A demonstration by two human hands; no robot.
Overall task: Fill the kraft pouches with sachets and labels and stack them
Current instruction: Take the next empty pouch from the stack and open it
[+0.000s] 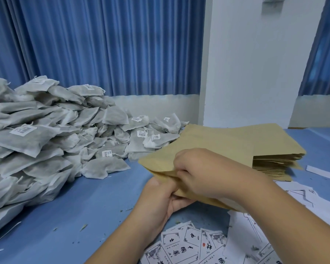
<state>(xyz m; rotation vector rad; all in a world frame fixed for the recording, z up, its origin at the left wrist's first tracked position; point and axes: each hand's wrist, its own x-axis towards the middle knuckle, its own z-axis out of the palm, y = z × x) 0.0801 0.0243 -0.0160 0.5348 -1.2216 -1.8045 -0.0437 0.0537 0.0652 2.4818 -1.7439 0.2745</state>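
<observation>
We see the kraft pouch as matt brown paper, faintly fibrous, like the stack of kraft pouches toward the right edge of the table. The sachets heaped along its left edge are thin, fuzzy white nonwoven cloth. The labels at the near edge are smooth printed white paper. The table top looks smooth, matt blue.

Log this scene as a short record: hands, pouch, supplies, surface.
left hand: grips the kraft pouch from below
right hand: pinches the same pouch's near edge from above
pouch stack: behind the hands, to the right
sachets: heaped on the left
labels: scattered nearest the camera, right side
surface: blue table
</observation>
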